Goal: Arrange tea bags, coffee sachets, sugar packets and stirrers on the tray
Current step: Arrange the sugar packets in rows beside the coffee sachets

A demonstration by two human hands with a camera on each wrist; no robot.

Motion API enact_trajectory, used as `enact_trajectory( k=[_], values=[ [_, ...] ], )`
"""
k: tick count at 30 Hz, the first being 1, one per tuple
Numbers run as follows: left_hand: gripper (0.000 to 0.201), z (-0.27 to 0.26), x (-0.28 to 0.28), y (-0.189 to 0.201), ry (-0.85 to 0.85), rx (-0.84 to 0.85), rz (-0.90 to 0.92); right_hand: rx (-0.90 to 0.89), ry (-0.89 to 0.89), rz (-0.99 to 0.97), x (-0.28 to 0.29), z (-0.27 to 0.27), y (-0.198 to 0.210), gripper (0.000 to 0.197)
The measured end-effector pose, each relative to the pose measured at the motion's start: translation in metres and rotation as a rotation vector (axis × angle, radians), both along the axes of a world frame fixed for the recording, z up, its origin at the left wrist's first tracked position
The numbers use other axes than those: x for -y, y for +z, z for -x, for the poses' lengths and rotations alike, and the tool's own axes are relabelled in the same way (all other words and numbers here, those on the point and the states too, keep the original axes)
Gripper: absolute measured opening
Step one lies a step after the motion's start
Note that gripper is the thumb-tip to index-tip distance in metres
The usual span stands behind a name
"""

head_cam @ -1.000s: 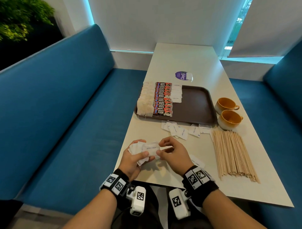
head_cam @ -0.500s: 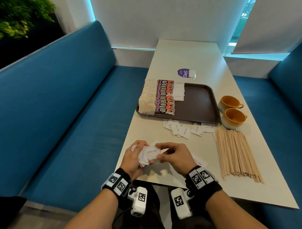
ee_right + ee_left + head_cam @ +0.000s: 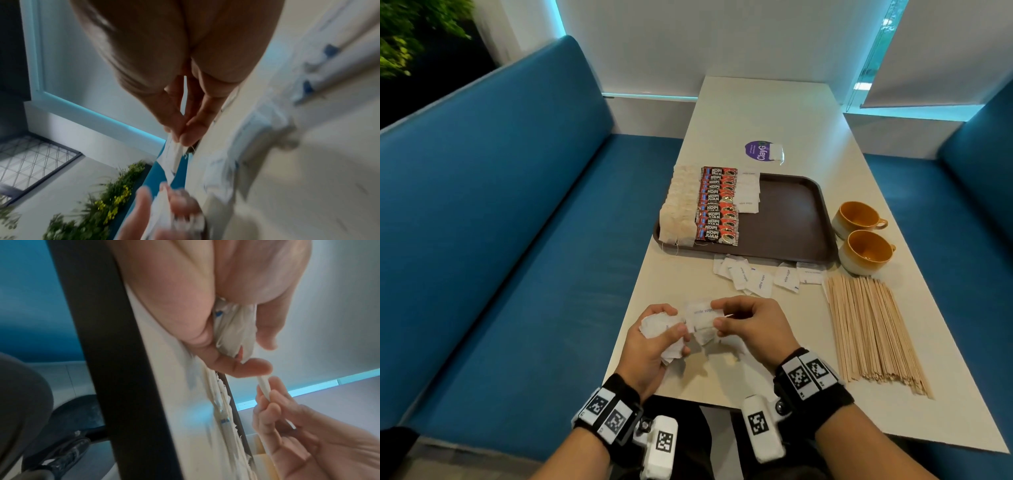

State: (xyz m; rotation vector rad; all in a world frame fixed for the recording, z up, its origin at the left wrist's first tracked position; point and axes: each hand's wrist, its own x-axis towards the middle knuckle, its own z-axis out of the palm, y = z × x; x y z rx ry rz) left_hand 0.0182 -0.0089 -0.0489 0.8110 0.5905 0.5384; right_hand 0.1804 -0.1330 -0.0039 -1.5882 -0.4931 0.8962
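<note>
Near the table's front edge my left hand (image 3: 667, 334) grips a bunch of white sugar packets (image 3: 657, 325), also seen in the left wrist view (image 3: 234, 331). My right hand (image 3: 726, 317) pinches one white sugar packet (image 3: 702, 315) by its right end, next to the bunch. The brown tray (image 3: 791, 219) holds a row of tea bags (image 3: 678, 209) at its left, red coffee sachets (image 3: 717, 205) beside them, and a few sugar packets (image 3: 748, 195). More loose sugar packets (image 3: 760, 277) lie in front of the tray. A pile of wooden stirrers (image 3: 873, 329) lies at the right.
Two yellow cups (image 3: 863, 236) stand right of the tray. A purple round sticker (image 3: 756, 150) lies beyond the tray. Blue benches (image 3: 500, 240) flank the white table (image 3: 767, 113). In the right wrist view a green plant (image 3: 102, 203) shows past the bench.
My hands stay close together at the front edge. The packet between them has shifted a little as my right fingers took its right end. The camera has tilted slightly.
</note>
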Motion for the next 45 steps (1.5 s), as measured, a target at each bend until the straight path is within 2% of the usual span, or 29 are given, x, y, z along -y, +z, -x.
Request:
enact_trajectory(
  k=[3,6,8,12,15,21,28,32,37,39,41,45],
  values=[
    [0.042,0.002,-0.001,0.003,0.016,-0.02,0.036,0.082,-0.077,-0.005,-0.002,-0.03,0.011,0.026],
    [0.047,0.007,-0.004,0.002,-0.008,0.067,0.128,0.082,-0.201,-0.056,-0.015,-0.07,0.018,0.024],
    [0.059,0.009,-0.005,0.001,-0.031,0.109,0.166,0.067,-0.273,-0.083,-0.03,-0.101,0.019,0.023],
    [0.058,0.007,-0.008,-0.004,-0.043,0.048,0.148,0.03,-0.353,-0.075,-0.066,-0.165,0.02,0.02],
    [0.061,0.005,-0.008,-0.002,-0.051,0.01,0.127,0.034,-0.376,-0.003,-0.094,-0.201,0.013,0.019],
    [0.054,0.003,-0.011,0.003,-0.088,-0.024,0.123,0.161,-0.333,0.211,-0.136,-0.242,-0.009,0.021],
    [0.087,-0.001,-0.017,-0.004,-0.112,-0.031,0.147,0.3,-0.233,0.438,-0.155,-0.255,-0.012,0.015],
    [0.07,0.0,-0.017,-0.005,-0.106,-0.029,0.132,0.381,-0.171,0.529,-0.159,-0.259,-0.011,0.015],
    [0.089,0.001,-0.013,-0.001,-0.116,-0.075,0.078,0.339,-0.166,0.49,-0.156,-0.26,-0.005,0.016],
    [0.079,0.002,-0.012,-0.001,-0.108,-0.083,0.056,0.318,-0.216,0.416,-0.15,-0.253,0.003,0.011],
    [0.07,0.001,-0.011,-0.001,-0.09,-0.08,0.029,0.369,-0.236,0.355,-0.142,-0.241,0.015,0.007],
    [0.054,0.002,-0.006,0.001,-0.054,-0.044,0.011,0.433,-0.162,0.221,-0.11,-0.181,0.05,0.007]
  ],
)
